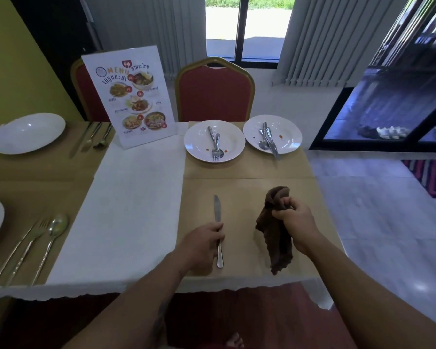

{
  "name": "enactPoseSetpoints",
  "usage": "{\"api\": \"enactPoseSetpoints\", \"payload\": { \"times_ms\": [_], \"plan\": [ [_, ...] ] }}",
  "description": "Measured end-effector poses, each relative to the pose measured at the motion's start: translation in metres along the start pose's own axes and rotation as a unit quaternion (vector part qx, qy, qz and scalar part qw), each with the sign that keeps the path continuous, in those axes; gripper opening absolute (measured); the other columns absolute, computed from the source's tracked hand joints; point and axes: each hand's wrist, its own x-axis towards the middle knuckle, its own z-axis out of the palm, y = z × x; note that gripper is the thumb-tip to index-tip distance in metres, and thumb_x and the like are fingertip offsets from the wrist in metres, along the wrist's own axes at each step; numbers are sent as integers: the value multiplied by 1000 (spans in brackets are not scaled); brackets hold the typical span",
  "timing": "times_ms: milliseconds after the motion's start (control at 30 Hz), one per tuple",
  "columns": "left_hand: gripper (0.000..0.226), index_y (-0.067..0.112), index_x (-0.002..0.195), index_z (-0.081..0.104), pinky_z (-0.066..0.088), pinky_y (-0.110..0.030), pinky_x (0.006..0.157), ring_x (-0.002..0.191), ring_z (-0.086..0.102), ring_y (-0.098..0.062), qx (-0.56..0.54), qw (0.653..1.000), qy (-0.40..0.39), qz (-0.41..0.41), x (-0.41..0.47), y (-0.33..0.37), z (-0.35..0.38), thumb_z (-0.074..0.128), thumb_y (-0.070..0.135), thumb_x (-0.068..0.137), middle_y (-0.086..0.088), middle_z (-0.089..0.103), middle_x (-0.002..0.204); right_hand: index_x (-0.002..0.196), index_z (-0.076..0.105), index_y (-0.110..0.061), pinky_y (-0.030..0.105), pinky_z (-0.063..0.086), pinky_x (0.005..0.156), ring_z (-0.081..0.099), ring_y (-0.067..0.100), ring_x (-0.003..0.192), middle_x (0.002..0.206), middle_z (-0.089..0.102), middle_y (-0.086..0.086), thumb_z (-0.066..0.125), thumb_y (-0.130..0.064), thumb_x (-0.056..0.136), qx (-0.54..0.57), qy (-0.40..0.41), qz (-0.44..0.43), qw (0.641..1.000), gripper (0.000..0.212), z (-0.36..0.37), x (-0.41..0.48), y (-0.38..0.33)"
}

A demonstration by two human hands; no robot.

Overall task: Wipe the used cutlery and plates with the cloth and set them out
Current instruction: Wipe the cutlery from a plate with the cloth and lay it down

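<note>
My left hand (203, 244) grips the handle of a table knife (217, 212) that lies on the near brown placemat (239, 187), blade pointing away from me. My right hand (296, 222) holds a bunched dark brown cloth (275, 243) that hangs down just above the placemat, to the right of the knife. Beyond them, a white plate (199, 144) with red stains carries a fork and spoon (216, 147). A second stained plate (287, 132) to its right holds a spoon, fork and knife (268, 139).
A standing menu card (131, 96) rises at the table's far middle. Set places with clean plates (27, 133) and cutlery (35, 245) lie at the left. A red chair (214, 91) faces me; the table edge drops to tiled floor on the right.
</note>
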Motion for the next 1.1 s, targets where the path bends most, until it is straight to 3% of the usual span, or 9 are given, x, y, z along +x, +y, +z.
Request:
{"api": "enactPoseSetpoints", "payload": {
  "times_ms": [300, 633, 967, 1100],
  "plan": [
    [46, 15, 129, 66, 39, -26, 110, 138, 43, -12, 8, 1000, -11, 6, 0, 6, -5, 69, 23, 84, 7, 41, 154, 98, 67, -17, 56, 54, 97, 67, 34, 101, 105, 70, 14, 58, 2, 94, 2, 1, 7, 1000, 21, -4, -2, 5],
    [59, 19, 135, 61, 38, -25, 110, 139, 41, -11, -5, 1000, 3, 1, -6, 4, -2, 76, 25, 79, 9, 43, 153, 97, 67, -14, 56, 56, 93, 68, 34, 98, 103, 70, 16, 57, 3, 94, -4, -4, 7, 1000, 20, -3, -5, 6],
    [56, 22, 135, 60, 40, -24, 106, 132, 47, -10, -5, 1000, 13, 14, -5, 5, -5, 74, 27, 80, 11, 48, 147, 92, 65, -12, 51, 57, 91, 67, 34, 98, 103, 69, 17, 58, 4, 93, -3, -2, -5, 1000, 18, -1, -6, -5],
    [42, 22, 124, 67, 48, -24, 91, 107, 63, -15, -51, 996, 74, -24, 11, 2, -22, 68, 27, 83, 8, 62, 124, 93, 65, -11, 50, 58, 87, 68, 35, 97, 103, 70, 18, 58, 4, 93, 3, 1, -7, 1000, 16, 0, -4, -10]
  ]
}}
